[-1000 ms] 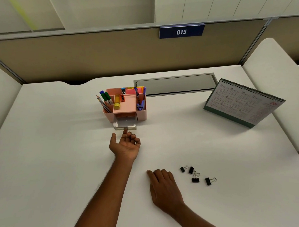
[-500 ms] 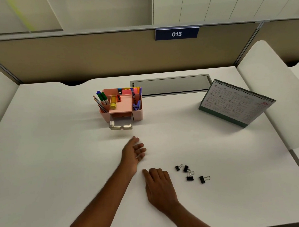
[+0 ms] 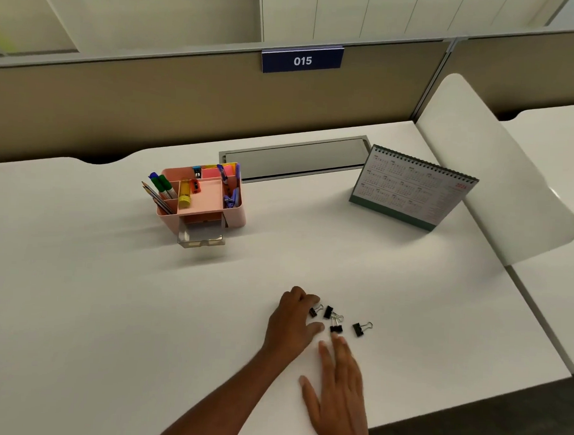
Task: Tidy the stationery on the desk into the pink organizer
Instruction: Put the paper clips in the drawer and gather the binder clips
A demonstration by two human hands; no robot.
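Note:
The pink organizer (image 3: 236,215) stands at the middle left of the white desk, holding markers, pencils, a yellow glue stick and a purple stapler. Its clear drawer (image 3: 201,238) is pulled out at the front. Several black binder clips (image 3: 335,319) lie on the desk near the front edge. My left hand (image 3: 292,319) rests just left of the clips, fingers curled with the tips touching the nearest clip. My right hand (image 3: 340,390) lies flat and open on the desk just below the clips, its fingertips almost at one of them.
A green-based desk calendar (image 3: 412,190) stands at the right back. A grey cable tray lid (image 3: 298,158) is set into the desk behind the organizer. A beige partition with a "015" sign (image 3: 302,60) closes the back. A white divider (image 3: 498,170) bounds the right side.
My left hand has moved away from the organizer's drawer, back and to the right, down to the binder clips. My right hand has slid right toward the clips. The drawer stays pulled out.

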